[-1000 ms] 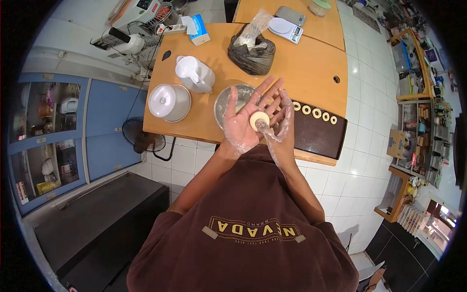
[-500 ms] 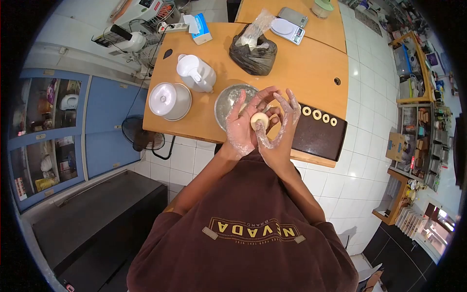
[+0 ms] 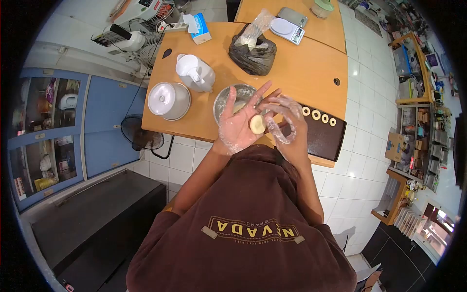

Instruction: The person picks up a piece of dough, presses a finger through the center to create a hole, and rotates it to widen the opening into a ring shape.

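Note:
My left hand point(image 3: 239, 124) is palm up, dusted with flour, its fingers spread. A small round, flattened piece of dough point(image 3: 257, 124) lies in it, on the side toward the other hand. A shallow dent shows in the dough's middle. My right hand point(image 3: 288, 120), also floury, is just right of the dough with its thumb and fingers curved apart and nothing between them. Behind my left hand is a metal bowl point(image 3: 220, 103) with floury insides, partly hidden by the fingers. To the right, several dough rings point(image 3: 316, 115) sit in a row on a dark baking tray point(image 3: 316, 138).
A white lidded container point(image 3: 168, 100) and a white pitcher point(image 3: 197, 73) stand on the wooden table point(image 3: 311, 73) at left. Farther back are a black plastic bag point(image 3: 253, 56), a kitchen scale point(image 3: 288, 29) and a blue tissue box point(image 3: 199, 31). A fan point(image 3: 141, 134) is beside the table.
My right hand has drawn back to the right, its thumb leaving the dough. My left hand has opened flatter and shifted slightly left, the dough now lying in it.

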The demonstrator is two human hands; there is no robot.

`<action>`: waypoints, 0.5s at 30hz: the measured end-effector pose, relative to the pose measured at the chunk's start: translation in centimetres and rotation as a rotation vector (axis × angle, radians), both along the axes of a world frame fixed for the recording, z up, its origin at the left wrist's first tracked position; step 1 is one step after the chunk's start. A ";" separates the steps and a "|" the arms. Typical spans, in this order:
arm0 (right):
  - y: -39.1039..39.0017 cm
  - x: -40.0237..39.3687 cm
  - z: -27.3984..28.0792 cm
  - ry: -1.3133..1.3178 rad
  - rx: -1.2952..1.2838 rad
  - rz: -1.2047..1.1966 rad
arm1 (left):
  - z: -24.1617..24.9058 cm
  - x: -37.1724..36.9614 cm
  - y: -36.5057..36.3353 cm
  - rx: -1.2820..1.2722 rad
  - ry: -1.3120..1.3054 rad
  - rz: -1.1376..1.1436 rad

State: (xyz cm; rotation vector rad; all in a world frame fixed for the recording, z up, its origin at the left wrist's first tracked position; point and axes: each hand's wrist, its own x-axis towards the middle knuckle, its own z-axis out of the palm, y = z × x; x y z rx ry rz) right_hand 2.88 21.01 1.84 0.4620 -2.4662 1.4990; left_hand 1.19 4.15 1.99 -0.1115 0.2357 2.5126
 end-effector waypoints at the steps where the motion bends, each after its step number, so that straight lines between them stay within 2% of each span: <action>1: -0.1 0.1 0.0 -0.047 -0.020 0.028 | -0.1 -0.1 -0.2 -0.003 0.009 -0.018; 9: -0.7 0.6 0.2 -0.230 -0.023 0.127 | -2.1 -0.6 -1.4 -0.125 0.045 -0.087; 15: -0.8 0.7 -0.5 -0.230 -0.029 0.118 | -2.5 -0.3 -1.9 -0.188 -0.039 -0.086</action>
